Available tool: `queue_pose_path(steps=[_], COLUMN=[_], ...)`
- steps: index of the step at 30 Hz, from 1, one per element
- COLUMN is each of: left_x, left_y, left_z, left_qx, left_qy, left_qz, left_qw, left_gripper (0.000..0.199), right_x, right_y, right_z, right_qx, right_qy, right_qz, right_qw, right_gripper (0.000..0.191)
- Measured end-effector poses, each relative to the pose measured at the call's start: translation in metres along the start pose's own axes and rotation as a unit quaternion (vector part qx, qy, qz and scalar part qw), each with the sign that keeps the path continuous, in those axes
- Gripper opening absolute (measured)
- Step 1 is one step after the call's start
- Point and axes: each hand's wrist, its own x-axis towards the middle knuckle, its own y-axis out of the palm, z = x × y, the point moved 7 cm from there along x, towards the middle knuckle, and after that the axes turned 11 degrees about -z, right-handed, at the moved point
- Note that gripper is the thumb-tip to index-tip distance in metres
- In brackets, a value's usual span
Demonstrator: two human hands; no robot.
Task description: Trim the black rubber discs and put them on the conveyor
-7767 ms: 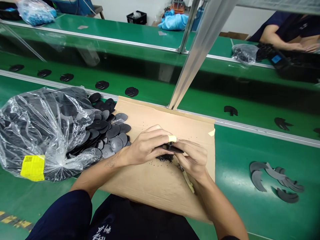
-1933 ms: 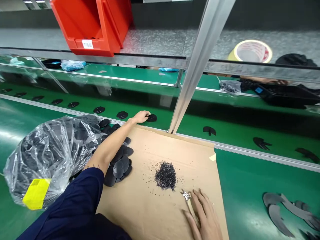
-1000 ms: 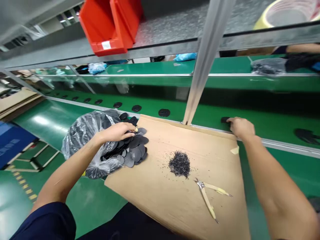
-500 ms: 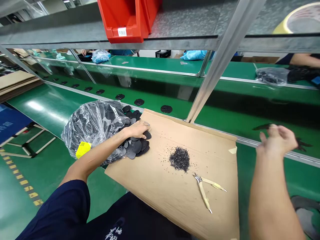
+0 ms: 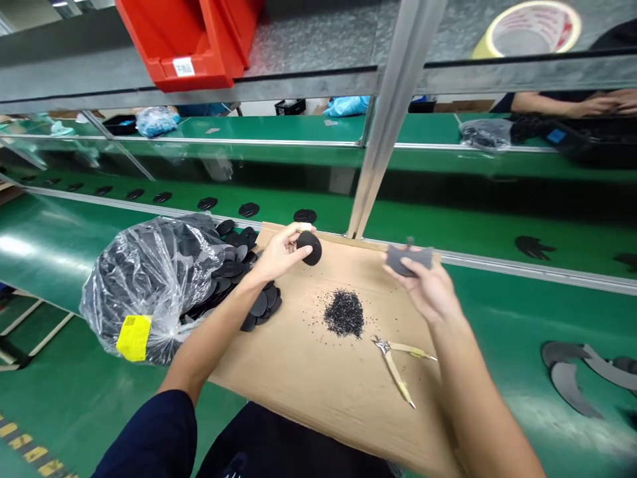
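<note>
My left hand [image 5: 279, 255] pinches a black oval disc [image 5: 309, 249] over the back left of a cardboard sheet [image 5: 303, 392]. Fingers closed, my right hand [image 5: 432, 292] holds a flat dark grey plastic piece [image 5: 409, 260] with a small stub on its upper edge; the piece is slightly blurred. More black oval discs [image 5: 259, 304] spill onto the cardboard from a clear plastic bag [image 5: 149, 272] with a yellow label. Between and below my hands lies a heap of small black bits [image 5: 344, 313]. Side cutters [image 5: 395, 375] with pale yellow handles rest open near it.
Black parts [image 5: 249, 210] sit in a row on the green belt behind a metal rail. A metal post [image 5: 375, 133] rises at the cardboard's back edge. Overhead, a shelf carries a red bin [image 5: 194, 46] and a tape roll [image 5: 532, 30]. Curved grey pieces [image 5: 572, 385] lie right.
My left hand has lifted a disc off the pile and moved right. My right hand has come back from the belt with the grey piece. The view has swung right.
</note>
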Motion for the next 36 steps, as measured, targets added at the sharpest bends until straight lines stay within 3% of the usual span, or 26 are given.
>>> queue_pose_path(steps=[4, 7, 11, 15, 20, 28, 32, 36], left_x=[-0.003, -0.012, -0.021, -0.024, -0.027, -0.034, -0.035, -0.034], left_y=[0.029, 0.050, 0.065, 0.063, 0.066, 0.068, 0.067, 0.068], left_z=[-0.026, -0.035, -0.037, -0.036, -0.039, -0.061, -0.060, -0.062], left_qx=[-0.100, -0.109, -0.033, 0.032, 0.086, 0.113, 0.080, 0.018], left_qy=[0.003, 0.018, 0.042, 0.071, 0.112, 0.204, 0.169, 0.131], left_qz=[-0.057, -0.066, -0.099, -0.145, -0.115, -0.117, -0.121, -0.076], left_qw=[0.993, 0.992, 0.994, 0.986, 0.983, 0.965, 0.975, 0.988], left_gripper=[0.048, 0.040, 0.029, 0.026, 0.027, 0.020, 0.032, 0.035], right_x=[-0.038, -0.053, -0.059, -0.059, -0.058, -0.059, -0.063, -0.069], right_y=[0.055, 0.070, 0.069, 0.066, 0.067, 0.064, 0.062, 0.061], right_z=[-0.005, -0.005, -0.006, -0.005, -0.007, -0.001, 0.005, 0.010], right_qx=[0.031, 0.047, 0.046, 0.017, -0.017, -0.061, -0.063, -0.072], right_qy=[0.084, 0.108, 0.113, 0.081, 0.053, 0.024, -0.018, -0.061], right_qz=[0.057, 0.065, 0.057, 0.056, 0.063, 0.041, 0.034, 0.037], right_qw=[0.994, 0.991, 0.991, 0.995, 0.996, 0.997, 0.997, 0.995], right_gripper=[0.040, 0.049, 0.060, 0.059, 0.048, 0.035, 0.030, 0.026])
